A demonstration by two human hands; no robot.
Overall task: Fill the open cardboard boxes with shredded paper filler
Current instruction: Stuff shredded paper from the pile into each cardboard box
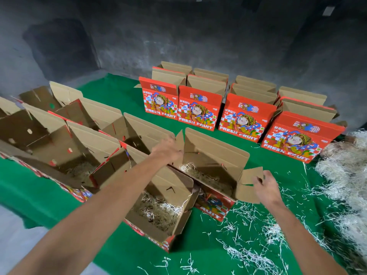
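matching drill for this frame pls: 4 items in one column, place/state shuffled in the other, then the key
1. left hand
2. right hand
3. shredded paper pile
4. red boxes

A. heaped at the cloth's right edge
B. pinches the side flap of the open box
C. stand in rows at the back, flaps up
D. on that box's left flap

Pairs: 1-D, 2-B, 3-A, 4-C

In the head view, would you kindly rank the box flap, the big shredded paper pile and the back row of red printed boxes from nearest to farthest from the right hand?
From the right hand:
1. Box flap, gripped in its fingers, on the open box's right end.
2. Shredded paper pile, on the green cloth to the right.
3. Back row of red boxes, upright near the wall, farthest.
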